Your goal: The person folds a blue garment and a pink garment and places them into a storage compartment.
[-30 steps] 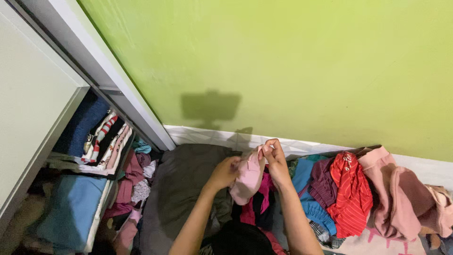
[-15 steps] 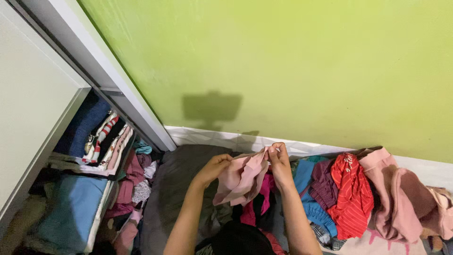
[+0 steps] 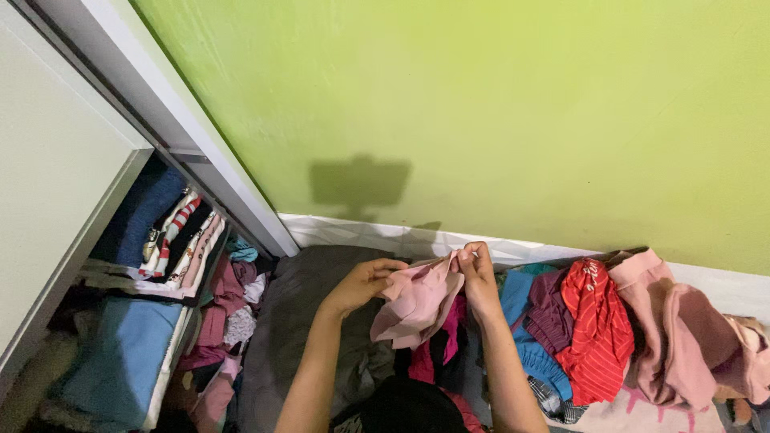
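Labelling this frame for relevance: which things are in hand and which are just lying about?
In hand:
- pink garment, pinched at its top edge by both hands
- left hand
- right hand

Lying about:
- red striped garment
- blue garment
- pink clothes heap
- grey cushion
- folded clothes on wardrobe shelves

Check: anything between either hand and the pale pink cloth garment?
Nothing visible. The left hand and right hand both grip the pale pink cloth garment directly along its top edge, holding it up above the dark grey fabric and the pile of mixed clothes to the right.
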